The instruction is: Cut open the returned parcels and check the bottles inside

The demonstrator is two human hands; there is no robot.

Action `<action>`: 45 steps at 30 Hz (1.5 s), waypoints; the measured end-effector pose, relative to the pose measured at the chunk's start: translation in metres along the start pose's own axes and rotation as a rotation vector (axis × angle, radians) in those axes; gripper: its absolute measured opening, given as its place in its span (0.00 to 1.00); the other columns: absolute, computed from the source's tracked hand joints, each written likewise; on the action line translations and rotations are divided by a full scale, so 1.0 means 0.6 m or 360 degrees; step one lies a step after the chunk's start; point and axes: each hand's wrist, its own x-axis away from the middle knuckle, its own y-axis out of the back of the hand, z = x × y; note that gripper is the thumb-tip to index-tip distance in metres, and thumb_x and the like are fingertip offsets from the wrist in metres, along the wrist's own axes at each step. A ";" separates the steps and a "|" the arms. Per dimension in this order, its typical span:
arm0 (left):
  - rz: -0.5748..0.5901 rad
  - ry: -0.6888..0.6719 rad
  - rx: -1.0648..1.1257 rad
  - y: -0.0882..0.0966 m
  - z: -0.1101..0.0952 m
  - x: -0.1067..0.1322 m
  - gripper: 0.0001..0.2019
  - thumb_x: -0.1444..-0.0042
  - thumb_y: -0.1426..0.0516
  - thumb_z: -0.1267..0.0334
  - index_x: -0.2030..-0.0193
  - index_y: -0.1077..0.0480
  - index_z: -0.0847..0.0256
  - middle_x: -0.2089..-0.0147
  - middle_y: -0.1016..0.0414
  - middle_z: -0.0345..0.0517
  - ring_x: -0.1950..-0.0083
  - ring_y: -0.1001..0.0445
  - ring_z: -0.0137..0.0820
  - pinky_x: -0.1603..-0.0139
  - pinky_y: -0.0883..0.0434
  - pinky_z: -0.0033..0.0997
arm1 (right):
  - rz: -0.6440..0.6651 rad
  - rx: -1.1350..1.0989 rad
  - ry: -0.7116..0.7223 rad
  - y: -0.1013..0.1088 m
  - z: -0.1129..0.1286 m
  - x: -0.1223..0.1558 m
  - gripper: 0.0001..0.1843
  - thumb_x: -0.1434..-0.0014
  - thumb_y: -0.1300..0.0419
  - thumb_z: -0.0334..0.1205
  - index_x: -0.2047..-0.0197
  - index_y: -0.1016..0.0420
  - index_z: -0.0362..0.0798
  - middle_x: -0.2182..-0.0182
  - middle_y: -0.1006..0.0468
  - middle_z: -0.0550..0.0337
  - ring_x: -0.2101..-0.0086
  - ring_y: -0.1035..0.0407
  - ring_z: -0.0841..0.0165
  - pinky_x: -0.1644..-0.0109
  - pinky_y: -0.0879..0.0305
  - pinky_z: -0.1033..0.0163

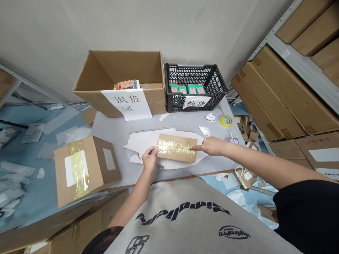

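Observation:
A flat brown cardboard package (176, 148) lies on a torn white paper sheet (140, 144), with a wide band of shiny yellowish tape across it. My left hand (149, 159) pinches the package's left edge between thumb and fingers. From the right, my right hand (212, 146) reaches in, its fingertips closed on the right edge where the tape ends. The underside of the package is hidden.
The grey table (119, 130) also holds a taped cardboard box (84, 169) at left, an open carton (124, 67), a black plastic crate (196, 88) of green-and-pink boxes, a yellow tape roll (226, 120) and a phone (233, 141). Cartons fill shelves at right.

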 end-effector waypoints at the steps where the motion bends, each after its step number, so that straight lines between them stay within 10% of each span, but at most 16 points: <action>1: -0.0007 -0.0001 -0.0005 -0.001 0.001 0.000 0.18 0.65 0.30 0.56 0.67 0.23 0.63 0.66 0.22 0.44 0.63 0.27 0.30 0.58 0.30 0.32 | 0.0003 -0.0006 0.0003 -0.001 -0.001 0.001 0.32 0.38 0.50 0.30 0.31 0.41 0.57 0.65 0.19 0.47 0.67 0.25 0.60 0.68 0.44 0.63; 10: 0.0085 -0.0142 -0.0338 0.010 -0.005 0.001 0.18 0.56 0.34 0.50 0.64 0.24 0.63 0.65 0.24 0.46 0.63 0.27 0.34 0.57 0.30 0.36 | -0.0036 0.0007 -0.0003 -0.016 0.001 0.005 0.33 0.39 0.49 0.29 0.32 0.41 0.55 0.67 0.18 0.47 0.69 0.25 0.61 0.68 0.45 0.63; 14: 0.0177 -0.0768 -0.1223 0.000 -0.036 0.007 0.20 0.48 0.39 0.51 0.53 0.26 0.62 0.53 0.26 0.56 0.50 0.29 0.44 0.46 0.33 0.48 | -0.0063 -0.0015 -0.0060 -0.027 0.005 0.014 0.35 0.39 0.50 0.28 0.30 0.45 0.57 0.66 0.18 0.48 0.69 0.25 0.62 0.68 0.45 0.64; 19: 0.1300 -0.1624 -0.1936 -0.064 -0.055 0.013 0.43 0.58 0.35 0.40 0.35 0.36 0.54 0.29 0.46 0.57 0.29 0.52 0.57 0.31 0.53 0.57 | -0.0012 -0.0021 -0.0138 -0.020 0.006 0.014 0.35 0.38 0.52 0.29 0.30 0.46 0.58 0.64 0.19 0.47 0.68 0.25 0.61 0.67 0.44 0.63; 21: 0.1469 -0.1704 -0.2055 -0.079 -0.053 0.010 0.51 0.64 0.34 0.36 0.32 0.40 0.51 0.27 0.50 0.55 0.27 0.57 0.60 0.30 0.58 0.59 | 0.0041 -0.0021 -0.0140 -0.012 0.003 0.010 0.34 0.38 0.52 0.29 0.30 0.44 0.58 0.63 0.19 0.46 0.67 0.25 0.61 0.67 0.44 0.63; 35: 0.1381 -0.1768 -0.2150 -0.069 -0.045 0.013 0.49 0.61 0.34 0.37 0.32 0.41 0.49 0.26 0.52 0.56 0.27 0.56 0.59 0.30 0.59 0.60 | 0.0126 0.0020 -0.0045 0.016 -0.006 0.013 0.30 0.38 0.49 0.30 0.35 0.36 0.62 0.62 0.19 0.47 0.66 0.24 0.60 0.67 0.42 0.62; 45: 0.1379 -0.1813 -0.2017 -0.067 -0.040 0.011 0.40 0.56 0.34 0.43 0.36 0.36 0.50 0.30 0.43 0.57 0.28 0.55 0.59 0.31 0.58 0.63 | 0.0156 -0.0015 -0.0511 -0.042 -0.051 0.103 0.29 0.38 0.48 0.31 0.36 0.33 0.62 0.63 0.19 0.46 0.65 0.24 0.57 0.64 0.39 0.59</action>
